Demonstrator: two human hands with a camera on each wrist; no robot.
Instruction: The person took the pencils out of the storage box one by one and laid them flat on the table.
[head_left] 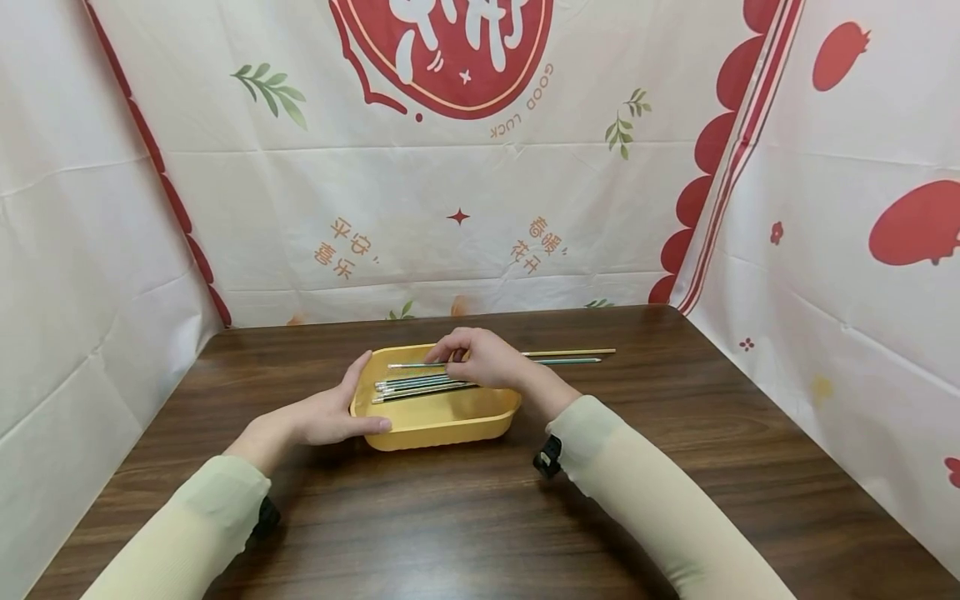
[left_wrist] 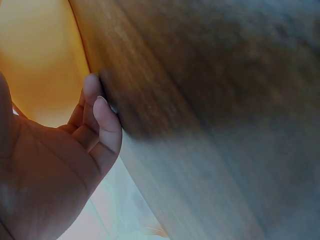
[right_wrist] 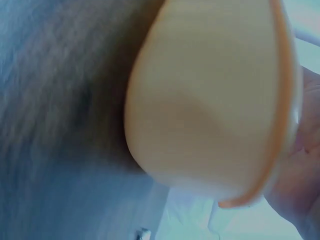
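Observation:
A yellow plastic basket (head_left: 450,435) is near the middle of the table, with several thin pencils (head_left: 420,384) lying side by side in it. My left hand (head_left: 330,414) grips its left end, the thumb over the front rim and the fingers round the outer wall. My right hand (head_left: 480,358) is over the back part of the basket, pinching a teal pencil (head_left: 411,365) between thumb and fingertips. A gold pencil (head_left: 577,352) reaches out to the right behind the right wrist, its other part hidden by the hand. The right wrist view shows only the basket's wall (right_wrist: 200,110) and part of the palm.
The basket stands on a dark wood-grain table (head_left: 420,533). A white printed cloth (head_left: 420,183) hangs behind it and at both sides, meeting the table's back edge. Black wrist cameras (head_left: 548,457) sit under the pale sleeves.

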